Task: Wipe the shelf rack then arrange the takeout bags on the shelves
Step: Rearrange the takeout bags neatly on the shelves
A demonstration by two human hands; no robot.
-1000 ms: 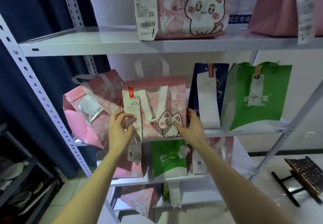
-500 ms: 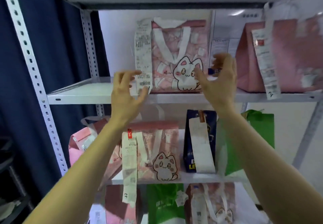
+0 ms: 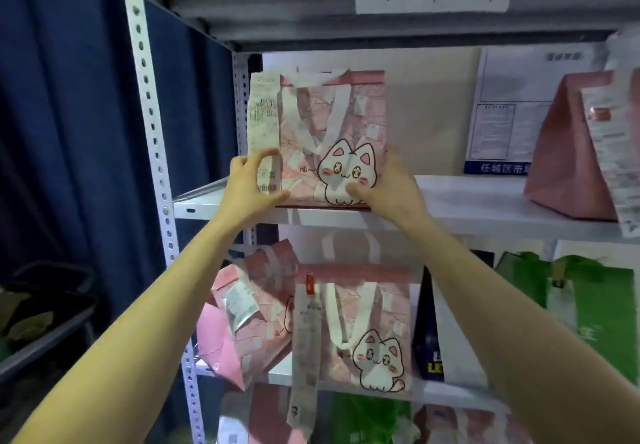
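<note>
Head view: a pink cat bag (image 3: 332, 125) stands upright on the upper shelf (image 3: 485, 197), between the hands. The left hand (image 3: 247, 187) grips its lower left edge, fingers curled over the receipt (image 3: 264, 114). The right hand (image 3: 391, 190) grips the lower right edge, thumb on its front.

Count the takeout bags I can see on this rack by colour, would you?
Pink fabric takeout bags: 6, counting the cat-print bag gripped by the left hand and right hand
Green fabric takeout bags: 2
Navy blue takeout bag: 1
Total: 9
</note>
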